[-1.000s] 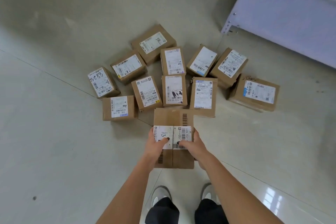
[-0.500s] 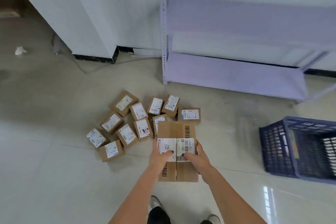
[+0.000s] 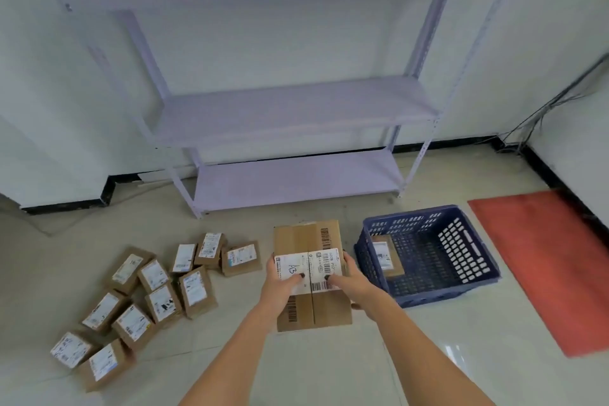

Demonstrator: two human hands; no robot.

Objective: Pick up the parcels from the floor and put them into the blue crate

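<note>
The person holds a large cardboard box (image 3: pixel 311 273) clear of the floor (image 3: pixel 428 356), the left hand (image 3: pixel 280 283) on its left side and the right hand (image 3: pixel 349 280) on its right. Both sets of fingers are wrapped around the edges, thumbs pressed on the white label on top, so each hand is clamped on the box.

The blue crate (image 3: pixel 428 293) sits on the floor at about two o'clock from the box, just beside it, with one small parcel (image 3: pixel 387 255) already against its left wall. The rest of the parcels (image 3: pixel 155 287) lie clustered at about nine o'clock.

To do this carry well, the person should probably keep the box level, swing it over the near rim, and lower it into the open right part of the crate, clear of the small parcel. Letting go only once the bottom rests flat would likely avoid a tilted, wedged landing.
</note>
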